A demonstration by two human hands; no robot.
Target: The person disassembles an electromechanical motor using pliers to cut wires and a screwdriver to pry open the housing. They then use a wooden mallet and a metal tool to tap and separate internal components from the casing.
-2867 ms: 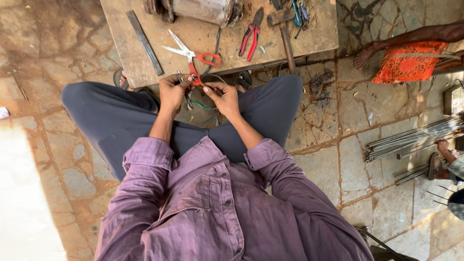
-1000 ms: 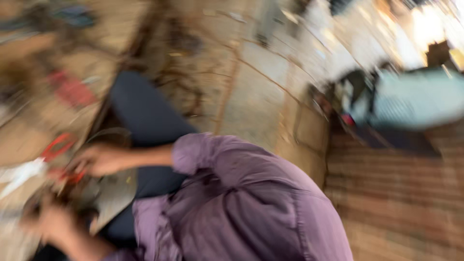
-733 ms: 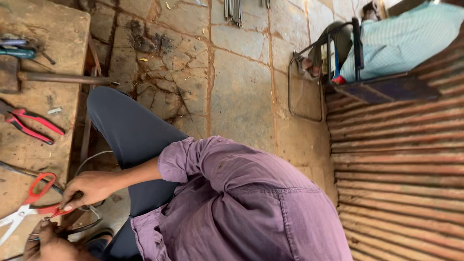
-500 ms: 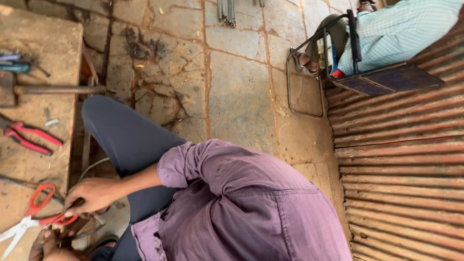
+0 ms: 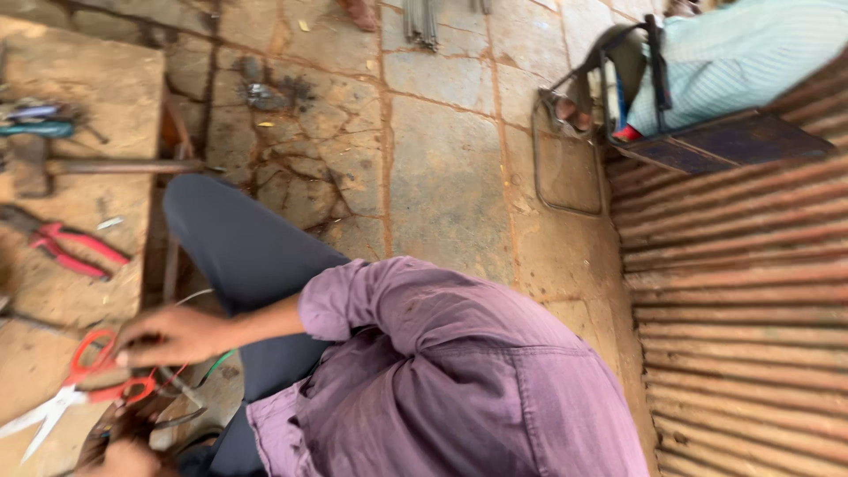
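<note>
View swung slightly, right hand (image 5: 172, 336) fingers curled touching red-handled scissors (image 5: 75, 389), left hand (image 5: 124, 459) grip unclear

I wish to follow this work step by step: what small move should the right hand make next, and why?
Probably slip the right hand into the loops of the red-handled scissors and lift them. Its fingertips lie at the handle, the scissors rest flat on the wooden bench, and thin wires hang beside. Blur hides the exact grip.
</note>
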